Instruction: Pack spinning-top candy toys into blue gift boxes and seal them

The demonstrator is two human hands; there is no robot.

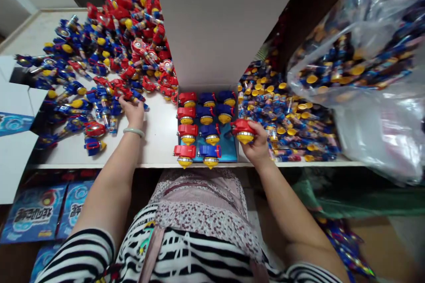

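Observation:
My right hand (258,143) is closed around a red spinning-top toy (244,129) with a silver ring and yellow tip, held at the right edge of an open box (229,154). Inside the box, similar toys stand in columns: red ones (187,131) on the left, blue ones (209,131) in the middle and at the back right. Blue box floor shows at the front right. My left hand (133,112), a pale bangle on its wrist, reaches into the pile on the left. Its fingers close on a red-and-blue spinning-top toy (135,94), partly hidden by them.
A tall pale lid or panel (229,22) rises behind the box. Heaped red toys (116,13) and blue toys (96,44) cover the left. Small yellow-capped tubes (282,115) lie right, beside a clear plastic bag (361,115). Printed blue boxes (38,212) sit below the table.

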